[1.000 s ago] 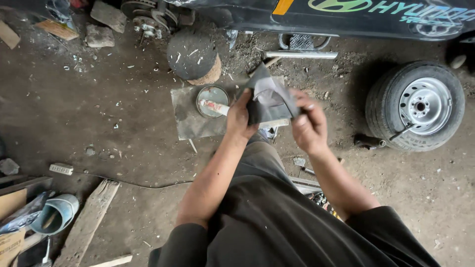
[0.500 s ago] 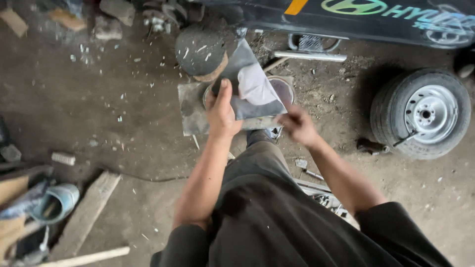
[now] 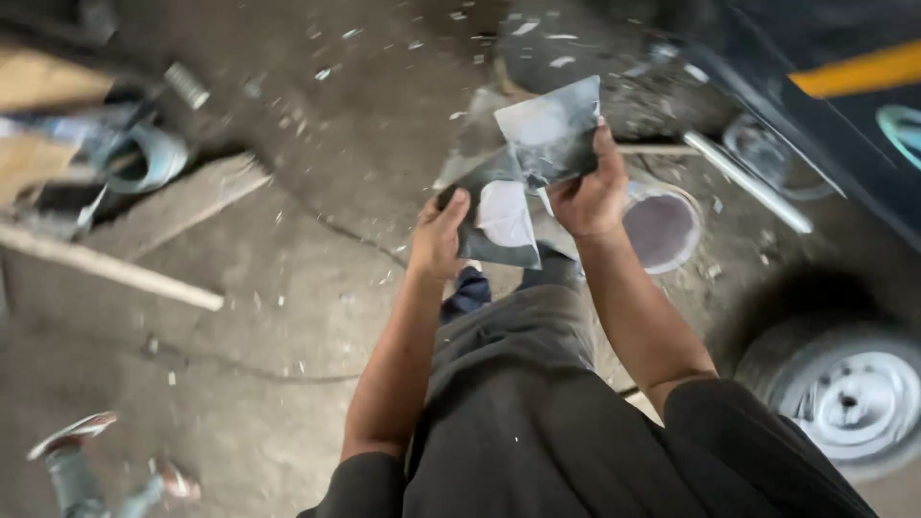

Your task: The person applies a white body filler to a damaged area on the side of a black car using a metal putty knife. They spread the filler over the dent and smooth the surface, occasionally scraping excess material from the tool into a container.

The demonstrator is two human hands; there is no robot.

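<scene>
Dusty concrete floor [image 3: 288, 288], littered with pale scraps, spreads under a person holding a dark grey sheet [image 3: 537, 163], thin and creased like sandpaper or cloth, with lighter worn patches. Left hand [image 3: 439, 235] pinches the sheet's lower piece, fingers curled round its edge; right hand [image 3: 593, 187] clamps the upper piece, thumb pressed on its face. Just right of the sheet and below it on the floor sits a round shallow tin [image 3: 662, 228], its inside a dull purplish grey; what fills it I cannot tell. Far right of the sheet lies a tyre on a white steel wheel [image 3: 844, 393], and a metal tube [image 3: 748, 182] runs beside a dark car body [image 3: 844, 125]. Well left of the sheet lie rough wooden planks [image 3: 182, 197] and a curved grey can [image 3: 144, 158], blurred.
</scene>
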